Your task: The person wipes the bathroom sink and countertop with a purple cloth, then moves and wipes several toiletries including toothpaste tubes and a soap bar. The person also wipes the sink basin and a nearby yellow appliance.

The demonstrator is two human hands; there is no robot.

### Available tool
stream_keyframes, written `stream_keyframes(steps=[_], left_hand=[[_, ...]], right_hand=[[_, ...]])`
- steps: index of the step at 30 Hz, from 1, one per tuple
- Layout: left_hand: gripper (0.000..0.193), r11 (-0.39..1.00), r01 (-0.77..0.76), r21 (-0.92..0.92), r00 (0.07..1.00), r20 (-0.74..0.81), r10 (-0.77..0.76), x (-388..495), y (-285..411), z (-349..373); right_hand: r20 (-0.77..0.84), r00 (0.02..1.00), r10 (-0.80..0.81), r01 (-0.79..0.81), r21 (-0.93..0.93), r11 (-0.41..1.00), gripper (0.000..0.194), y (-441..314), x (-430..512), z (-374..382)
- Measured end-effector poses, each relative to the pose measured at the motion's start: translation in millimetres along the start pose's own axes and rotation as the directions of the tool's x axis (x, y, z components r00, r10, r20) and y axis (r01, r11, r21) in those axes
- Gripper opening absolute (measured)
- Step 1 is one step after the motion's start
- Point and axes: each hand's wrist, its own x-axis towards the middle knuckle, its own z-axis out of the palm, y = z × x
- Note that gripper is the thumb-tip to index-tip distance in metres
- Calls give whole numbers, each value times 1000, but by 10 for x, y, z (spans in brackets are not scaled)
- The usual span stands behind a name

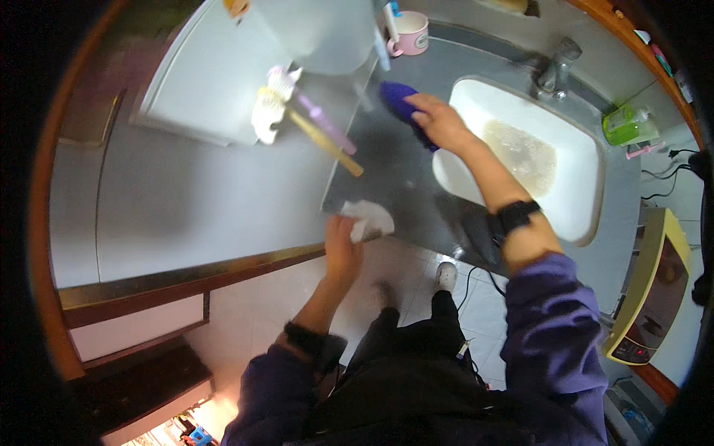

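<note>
My right hand (438, 120) is closed on a dark purple brush or cloth (398, 98), above the dark grey counter (390, 173) at the left rim of the sink. Blur hides which of the two it is. Near the counter's front edge, my left hand (341, 245) grips a crumpled white cloth or tissue (371, 218). Beyond that hand lie two sticks side by side, one with a purple handle (323, 120) and one with a tan handle (326, 144). Both have pale, ragged heads. The white basin (577, 167) holds cloudy, foamy water.
A metal faucet (558, 69) stands behind the basin, with a green soap bottle (625, 125) to its right. At the back is a pink mug (411, 34). A large pale bin-like object (206, 72) occupies the left. A yellow-framed appliance (650, 290) stands on the right.
</note>
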Motion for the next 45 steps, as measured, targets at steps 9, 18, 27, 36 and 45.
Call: stream_keyframes(steps=[9,18,27,36,45], left_hand=[[20,993,24,-119,1000,-2,-24,-865,-272,-792],[48,953,-250,-172,968,-10,253,-383,-83,-525],[87,942,-201,267,965,222,143,587,50,-375],[40,869,-338,362,937,42,347,380,354,-377],[52,655,-723,-219,544,403,736,-649,2242,1623]], right_hand=[[167,986,-26,94,-413,906,43,-1290,-1170,1237],[-547,765,339,-638,-576,510,41,-381,-3217,-222],[-427,867,255,-434,-399,808,43,-1390,-2420,657],[-654,695,299,-678,-459,574,39,-94,-4016,-657],[-706,370,603,-928,-247,281,43,74,-4435,-1551]])
